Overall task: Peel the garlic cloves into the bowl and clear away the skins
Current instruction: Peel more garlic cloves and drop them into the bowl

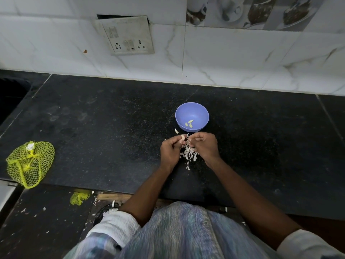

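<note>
Black speckled stone surface (112, 128), dusty, backed by white marble-look wall tiles (224, 58) with a grimy socket plate (128, 35). Round blue plastic bowl (192, 119) sits mid-surface, three pale peeled cloves (189, 123) inside. Just in front, left hand (170, 149) has its grip pinched on a garlic clove (183, 137); right hand (204, 144) fingers curled, pinching at its skin. Papery white skins (188, 155) heaped between the hands. Yellow net bag (29, 162) lies far left.
</note>
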